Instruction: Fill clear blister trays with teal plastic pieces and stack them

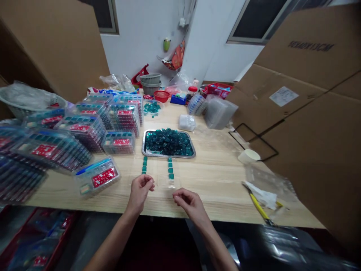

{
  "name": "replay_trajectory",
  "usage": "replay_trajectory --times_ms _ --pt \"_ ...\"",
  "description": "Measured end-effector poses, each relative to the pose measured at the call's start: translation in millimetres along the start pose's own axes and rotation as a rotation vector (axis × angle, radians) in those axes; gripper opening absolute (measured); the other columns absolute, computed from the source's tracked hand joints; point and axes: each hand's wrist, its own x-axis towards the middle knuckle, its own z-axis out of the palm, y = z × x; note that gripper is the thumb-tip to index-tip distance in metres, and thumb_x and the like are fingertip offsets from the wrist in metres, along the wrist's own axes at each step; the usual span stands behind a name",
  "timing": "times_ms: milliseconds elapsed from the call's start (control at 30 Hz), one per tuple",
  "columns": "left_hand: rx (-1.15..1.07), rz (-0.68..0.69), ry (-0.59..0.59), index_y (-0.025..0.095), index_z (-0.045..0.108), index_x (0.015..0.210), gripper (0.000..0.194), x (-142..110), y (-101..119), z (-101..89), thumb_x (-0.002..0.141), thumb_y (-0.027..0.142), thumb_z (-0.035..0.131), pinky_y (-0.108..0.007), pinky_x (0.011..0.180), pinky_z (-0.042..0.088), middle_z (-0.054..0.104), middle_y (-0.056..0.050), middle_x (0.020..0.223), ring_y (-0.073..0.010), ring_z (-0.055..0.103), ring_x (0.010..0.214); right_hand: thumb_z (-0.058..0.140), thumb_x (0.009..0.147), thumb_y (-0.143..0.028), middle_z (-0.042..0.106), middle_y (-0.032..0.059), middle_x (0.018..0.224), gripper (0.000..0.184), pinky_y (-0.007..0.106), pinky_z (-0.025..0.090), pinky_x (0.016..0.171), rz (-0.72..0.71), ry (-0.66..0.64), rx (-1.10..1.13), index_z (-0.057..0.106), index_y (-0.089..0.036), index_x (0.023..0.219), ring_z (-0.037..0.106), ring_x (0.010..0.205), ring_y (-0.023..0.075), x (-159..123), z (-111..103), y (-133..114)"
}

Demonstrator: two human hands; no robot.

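My left hand (pixel 140 191) and my right hand (pixel 188 203) rest at the near edge of a wooden table (pixel 214 177), fingers curled loosely. Between and just beyond them lies a clear plastic tray (pixel 158 174) with two short columns of small teal squares (pixel 170 168) in it. The left hand's fingertips pinch near the tray's near left corner; whether anything is gripped is unclear. Behind the tray stands a metal tray (pixel 145 147) heaped with teal pieces (pixel 168 142).
Stacks of filled clear packs (pixel 81 131) cover the left side, one single pack (pixel 97 177) near my left hand. Empty clear trays (pixel 220 111), baskets (pixel 150 82) and a bowl of teal pieces (pixel 152 108) stand at the back. A yellow-handled tool (pixel 258 206), plastic bags and large cardboard boxes (pixel 310 124) are on the right.
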Motion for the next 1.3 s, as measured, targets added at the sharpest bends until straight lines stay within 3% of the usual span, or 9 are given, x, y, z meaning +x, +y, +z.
replay_trajectory --times_ms 300,500,633,800,967,1100,1300 --pt "-0.007 -0.022 0.018 0.014 0.060 0.066 0.017 1.1 1.3 -11.9 0.063 0.028 0.068 -0.021 0.052 0.044 0.059 0.001 0.058 -0.0109 0.055 0.055 0.065 0.074 -0.040 0.057 0.0000 0.064 0.024 0.025 0.039 0.057 0.023 0.000 -0.026 0.067 -0.016 0.074 0.050 0.061 0.0135 3.8 7.2 0.0" --pt "0.052 -0.030 -0.036 0.014 0.059 0.065 0.017 4.8 -1.1 -5.9 0.068 0.030 0.064 -0.021 0.052 0.043 0.058 0.001 0.056 -0.0112 0.053 0.054 0.065 0.075 -0.040 0.057 0.0003 0.063 0.024 0.024 0.039 0.055 0.010 0.046 -0.051 0.065 -0.016 0.073 0.049 0.059 0.0135 14.9 -4.1 2.5" --pt "0.142 0.007 -0.123 0.016 0.057 0.064 0.015 17.9 -8.8 8.5 0.068 0.030 0.061 -0.023 0.051 0.042 0.056 0.001 0.055 -0.0124 0.053 0.052 0.064 0.075 -0.040 0.061 0.0023 0.066 0.024 0.026 0.043 0.057 -0.050 0.155 -0.081 0.065 -0.016 0.076 0.054 0.061 0.0157 46.1 -24.7 8.6" --pt "0.357 0.136 -0.226 0.017 0.057 0.066 0.008 31.8 -22.1 31.6 0.068 0.024 0.055 -0.024 0.056 0.043 0.059 -0.001 0.064 -0.0148 0.056 0.060 0.056 0.075 -0.042 0.066 0.0072 0.074 0.027 0.029 0.049 0.062 -0.183 0.339 -0.302 0.064 -0.016 0.076 0.061 0.070 0.0214 107.0 -49.8 14.6" --pt "0.601 0.243 -0.246 0.018 0.056 0.069 0.006 30.4 -41.9 36.1 0.068 0.018 0.051 -0.029 0.068 0.044 0.060 -0.003 0.074 -0.0182 0.057 0.071 0.057 0.068 -0.028 0.066 0.0072 0.081 0.017 0.033 0.047 0.070 -0.208 0.374 -0.423 0.066 -0.018 0.078 0.060 0.070 0.0216 158.0 -50.2 19.9" --pt "0.670 0.283 -0.252 0.019 0.052 0.069 0.005 27.6 -47.4 34.0 0.069 0.017 0.048 -0.030 0.070 0.043 0.058 -0.004 0.074 -0.0195 0.056 0.074 0.059 0.063 -0.017 0.062 0.0040 0.077 0.010 0.031 0.042 0.075 -0.206 0.399 -0.460 0.065 -0.020 0.071 0.057 0.075 0.0207 175.2 -41.8 21.9" --pt "0.671 0.301 -0.263 0.019 0.050 0.068 0.004 28.6 -47.9 34.8 0.069 0.017 0.047 -0.031 0.067 0.042 0.057 -0.004 0.073 -0.0199 0.056 0.072 0.059 0.053 -0.012 0.054 -0.0027 0.059 0.010 0.027 0.039 0.065 -0.184 0.394 -0.326 0.055 -0.021 0.056 0.052 0.064 0.0174 175.0 -45.6 16.7"
